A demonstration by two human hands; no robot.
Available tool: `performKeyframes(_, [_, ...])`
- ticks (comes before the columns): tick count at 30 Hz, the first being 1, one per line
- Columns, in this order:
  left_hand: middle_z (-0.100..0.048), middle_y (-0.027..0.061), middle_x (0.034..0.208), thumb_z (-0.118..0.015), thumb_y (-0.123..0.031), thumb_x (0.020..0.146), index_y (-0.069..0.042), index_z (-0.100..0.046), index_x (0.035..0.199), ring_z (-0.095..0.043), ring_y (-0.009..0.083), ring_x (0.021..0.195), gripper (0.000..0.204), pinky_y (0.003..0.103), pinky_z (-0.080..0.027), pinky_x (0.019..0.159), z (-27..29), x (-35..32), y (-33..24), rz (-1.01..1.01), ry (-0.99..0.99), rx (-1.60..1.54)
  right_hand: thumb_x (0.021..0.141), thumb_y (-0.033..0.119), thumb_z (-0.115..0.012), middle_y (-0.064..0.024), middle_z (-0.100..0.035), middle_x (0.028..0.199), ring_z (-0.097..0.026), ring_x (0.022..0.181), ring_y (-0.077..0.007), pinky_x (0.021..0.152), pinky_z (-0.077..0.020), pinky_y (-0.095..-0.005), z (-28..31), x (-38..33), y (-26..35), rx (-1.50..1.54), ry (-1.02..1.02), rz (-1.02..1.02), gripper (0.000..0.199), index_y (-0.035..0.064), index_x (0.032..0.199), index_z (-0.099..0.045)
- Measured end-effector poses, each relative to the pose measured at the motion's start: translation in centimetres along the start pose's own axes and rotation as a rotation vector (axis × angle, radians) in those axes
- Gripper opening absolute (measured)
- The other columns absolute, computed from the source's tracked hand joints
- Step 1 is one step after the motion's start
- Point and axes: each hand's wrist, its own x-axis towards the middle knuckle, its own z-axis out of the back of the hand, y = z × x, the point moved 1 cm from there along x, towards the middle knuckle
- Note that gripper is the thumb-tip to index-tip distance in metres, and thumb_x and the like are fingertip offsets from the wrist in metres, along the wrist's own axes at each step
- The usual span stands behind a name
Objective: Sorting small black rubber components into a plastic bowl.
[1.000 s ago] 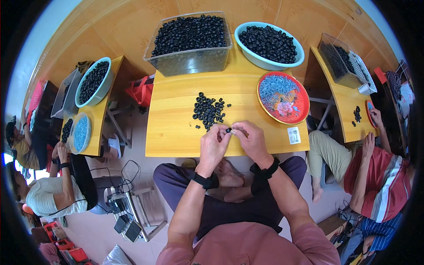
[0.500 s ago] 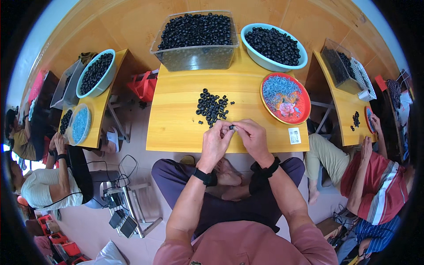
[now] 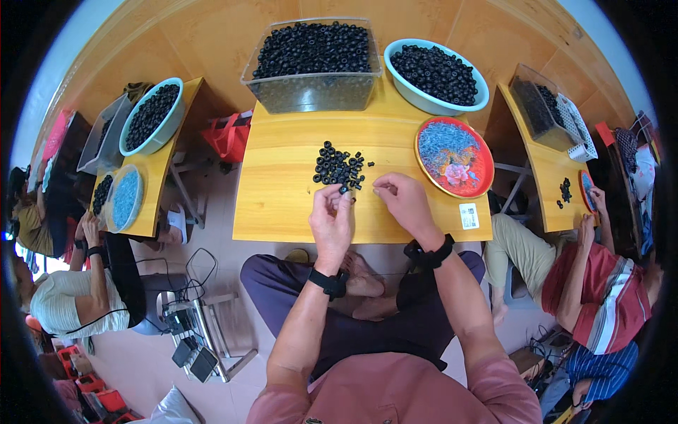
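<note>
My left hand (image 3: 330, 222) is closed at the near side of a loose pile of small black round parts (image 3: 337, 167). Pinched at its fingertips is one small black round part (image 3: 344, 189). My right hand (image 3: 404, 201) hovers a short way to the right, apart from the left, thumb and forefinger brought together; whatever is between them is too small to make out. Beyond it stands a round red tray (image 3: 484, 173) with a flower print, holding a heap of small bluish translucent pieces (image 3: 446, 145).
At the table's back are a clear plastic bin (image 3: 311, 95) and a light blue basin (image 3: 441, 106), both full of black parts. A white label (image 3: 469, 216) sticks to the tabletop (image 3: 275, 191). People work at similar tables left and right.
My hands, together half a second ago around a black part, have separated. The right hand moved up and away; the left keeps a black part nearer the pile.
</note>
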Motion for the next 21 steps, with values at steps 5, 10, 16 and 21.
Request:
performKeyframes(5, [-0.066,0.0083,0.094,-0.059,-0.006,0.103,0.001,-0.050,0.119,-0.063,0.0123,0.082,0.019,0.027,-0.055,0.077,0.0,0.1,0.1,0.061,-0.010,-0.138,0.084,0.012,-0.071,-0.0124,-0.072,0.091,-0.070,0.084,-0.0317,0.076,-0.0547,-0.0428,-1.5,0.8,0.9,-0.171,0.044,0.055,0.012,0.0053,0.094,-0.070])
performKeyframes(10, [-0.064,0.0072,0.089,-0.058,-0.007,0.104,0.000,-0.050,0.117,-0.063,0.0127,0.077,0.017,0.028,-0.055,0.073,-0.1,0.2,0.1,0.066,-0.027,-0.232,0.083,0.013,-0.069,-0.0121,-0.069,0.088,-0.068,0.081,-0.0340,0.073,-0.0529,-0.0458,-2.6,1.4,1.5,-0.244,0.016,0.135,0.009,0.0055,0.089,-0.068])
performKeyframes(16, [-0.065,0.0047,0.085,-0.062,-0.006,0.101,0.001,-0.054,0.115,-0.062,0.0100,0.075,0.017,0.026,-0.053,0.070,-0.1,0.3,0.1,0.108,0.085,-0.065,0.082,0.013,-0.068,-0.0141,-0.066,0.084,-0.067,0.079,-0.0366,0.072,-0.0515,-0.0488,-2.8,1.5,1.1,-0.346,0.064,0.153,0.008,0.0059,0.086,-0.068])
performKeyframes(21, [-0.066,0.0042,0.085,-0.064,-0.005,0.099,0.002,-0.058,0.113,-0.063,0.0096,0.080,0.016,0.025,-0.053,0.074,-0.3,0.4,-0.6,0.109,0.096,0.078,0.083,0.011,-0.067,-0.0156,-0.067,0.084,-0.068,0.080,-0.0361,0.072,-0.0521,-0.0499,-2.2,1.0,1.3,-0.395,0.058,0.212,0.010,0.0040,0.090,-0.067])
